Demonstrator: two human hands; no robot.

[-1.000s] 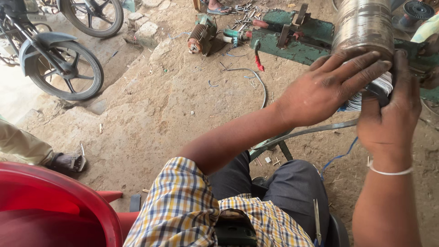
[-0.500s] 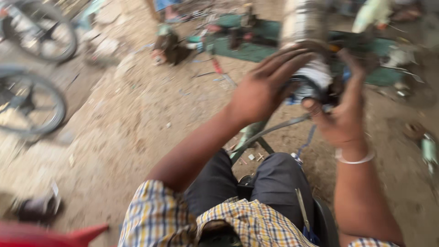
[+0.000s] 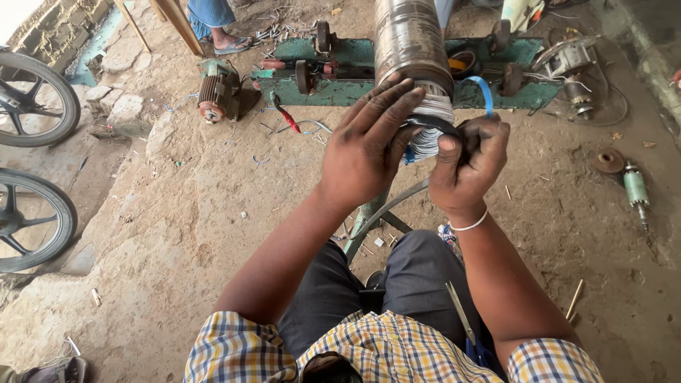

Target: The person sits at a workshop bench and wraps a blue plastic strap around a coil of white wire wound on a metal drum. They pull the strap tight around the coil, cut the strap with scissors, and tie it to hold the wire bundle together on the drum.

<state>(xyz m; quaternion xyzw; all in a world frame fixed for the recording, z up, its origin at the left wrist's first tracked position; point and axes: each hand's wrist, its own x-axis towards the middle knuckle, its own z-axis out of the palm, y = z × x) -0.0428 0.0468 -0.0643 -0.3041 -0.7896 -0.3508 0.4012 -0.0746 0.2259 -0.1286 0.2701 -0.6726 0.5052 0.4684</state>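
Left hand (image 3: 365,152) over half-hidden motor cylinder (image 3: 411,42)

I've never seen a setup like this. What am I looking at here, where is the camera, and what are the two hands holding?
There is one view, from a camera worn on the person's head, looking down over their lap at their own hands. No robot is involved. The person sits on dirt ground. In front stands a long metal cylinder with a bundle of pale wires coming out of its near end. The left hand lies spread against that end. The right hand is closed around a dark strap, with a blue strip curling up from the fist. Behind lies a green metal frame with small wheels, a small motor to its left, and two motorbike wheels at the far left edge.
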